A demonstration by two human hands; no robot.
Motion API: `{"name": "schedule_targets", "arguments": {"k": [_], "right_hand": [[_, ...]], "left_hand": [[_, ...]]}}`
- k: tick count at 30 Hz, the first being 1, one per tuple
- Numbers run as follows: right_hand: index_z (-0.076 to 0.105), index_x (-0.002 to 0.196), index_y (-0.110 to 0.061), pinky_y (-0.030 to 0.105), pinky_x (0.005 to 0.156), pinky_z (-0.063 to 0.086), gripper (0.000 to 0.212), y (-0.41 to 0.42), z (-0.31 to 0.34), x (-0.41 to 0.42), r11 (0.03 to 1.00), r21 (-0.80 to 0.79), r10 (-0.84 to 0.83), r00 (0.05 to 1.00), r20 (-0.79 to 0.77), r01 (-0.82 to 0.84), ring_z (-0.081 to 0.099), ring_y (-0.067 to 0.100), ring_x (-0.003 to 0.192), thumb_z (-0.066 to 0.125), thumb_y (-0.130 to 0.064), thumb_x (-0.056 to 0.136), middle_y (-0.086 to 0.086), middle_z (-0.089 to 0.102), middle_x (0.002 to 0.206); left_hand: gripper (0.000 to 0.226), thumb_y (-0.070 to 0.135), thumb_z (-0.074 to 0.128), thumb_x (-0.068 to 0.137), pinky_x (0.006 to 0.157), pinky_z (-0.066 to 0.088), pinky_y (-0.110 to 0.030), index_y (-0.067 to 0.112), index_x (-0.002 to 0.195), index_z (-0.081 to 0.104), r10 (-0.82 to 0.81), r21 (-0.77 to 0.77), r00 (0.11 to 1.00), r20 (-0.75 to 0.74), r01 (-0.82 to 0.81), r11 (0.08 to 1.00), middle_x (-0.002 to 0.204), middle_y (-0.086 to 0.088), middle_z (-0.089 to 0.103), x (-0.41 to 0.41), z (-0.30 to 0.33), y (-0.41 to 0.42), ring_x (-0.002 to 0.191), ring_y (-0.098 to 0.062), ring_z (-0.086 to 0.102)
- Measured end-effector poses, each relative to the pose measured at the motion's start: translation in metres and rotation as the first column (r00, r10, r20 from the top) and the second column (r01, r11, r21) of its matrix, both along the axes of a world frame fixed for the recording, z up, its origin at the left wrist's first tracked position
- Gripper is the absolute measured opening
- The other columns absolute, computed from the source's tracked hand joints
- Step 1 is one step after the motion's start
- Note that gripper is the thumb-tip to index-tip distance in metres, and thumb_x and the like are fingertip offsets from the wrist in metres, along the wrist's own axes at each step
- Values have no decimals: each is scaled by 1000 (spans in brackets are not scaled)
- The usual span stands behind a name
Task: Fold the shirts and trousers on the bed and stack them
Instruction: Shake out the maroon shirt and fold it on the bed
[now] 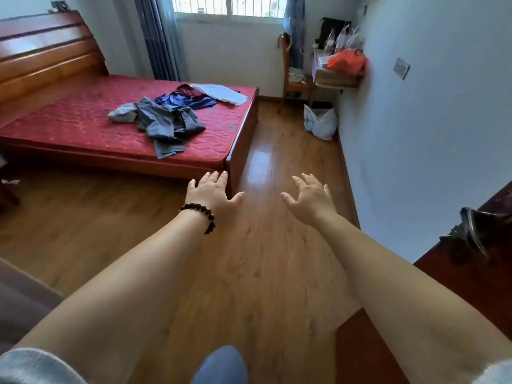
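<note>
A loose heap of clothes lies on the red mattress of the bed [69, 126]: grey garments [166, 123] in front, a blue garment [180, 101] and a dark red one [189, 91] behind, and a pale light-blue piece [219, 94] spread toward the foot end. I stand some way off on the floor. My left hand [212, 191], with a dark bead bracelet at the wrist, reaches forward with spread fingers and holds nothing. Beside it my right hand [310, 196] is stretched out too, fingers apart, empty. Both hands are well short of the clothes.
Wooden floor [249, 259] runs between me and the bed. A wooden headboard [47, 48] stands at the left. A chair [293, 79] and a cluttered shelf [338, 76] sit by the right wall, a white bag [320, 123] below. Dark wooden furniture [471, 273] is at my right.
</note>
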State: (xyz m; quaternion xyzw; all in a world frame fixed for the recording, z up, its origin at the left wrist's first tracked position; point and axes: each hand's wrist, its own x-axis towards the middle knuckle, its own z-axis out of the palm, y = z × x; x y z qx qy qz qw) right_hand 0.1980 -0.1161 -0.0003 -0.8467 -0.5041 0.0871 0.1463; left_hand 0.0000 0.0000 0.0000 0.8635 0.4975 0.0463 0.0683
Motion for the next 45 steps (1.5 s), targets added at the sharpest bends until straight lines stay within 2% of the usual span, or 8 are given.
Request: {"name": "schedule_targets", "arguments": {"k": [9, 20, 29, 36, 45], "right_hand": [[26, 152, -20, 45, 121, 5, 66, 95, -20, 62, 998, -57, 1, 1000, 19, 0, 7, 18, 149, 40, -53, 96, 4, 17, 161], [25, 152, -19, 45, 121, 6, 66, 314, -6, 180, 995, -76, -63, 998, 22, 64, 7, 19, 149, 39, -52, 97, 5, 18, 161], [27, 151, -19, 46, 120, 8, 65, 433, -22, 270, 991, -86, -106, 994, 9, 106, 10, 20, 149, 39, -53, 97, 5, 20, 160], [26, 152, -19, 46, 120, 8, 65, 534, -41, 368, 992, -92, -85, 996, 6, 85, 9, 20, 149, 39, -52, 97, 5, 19, 160], [29, 151, -19, 47, 120, 10, 64, 685, -23, 527, 999, -44, -5, 999, 37, 7, 11, 21, 149, 40, -51, 97, 5, 22, 160]], "left_hand": [[81, 69, 27, 91, 120, 10, -46, 20, 154, 15, -29, 17, 998, -63, 30, 999, 162, -2, 16, 60, -17, 105, 149, -16, 10], [83, 72, 24, 89, 120, 11, -47, 21, 154, 15, -50, -16, 995, -86, 49, 999, 161, -2, 17, 172, -11, 341, 149, -18, 12], [82, 71, 26, 90, 120, 11, -47, 21, 154, 15, -99, -4, 986, -136, 99, 995, 161, -3, 17, 262, -17, 471, 149, -19, 12], [82, 70, 27, 90, 120, 10, -46, 21, 154, 15, -93, 2, 983, -161, 94, 996, 161, -3, 17, 355, -35, 570, 149, -19, 12], [81, 68, 26, 91, 120, 11, -48, 20, 154, 15, 11, 46, 989, -147, -4, 999, 161, -4, 16, 508, -7, 714, 149, -19, 11]]}}
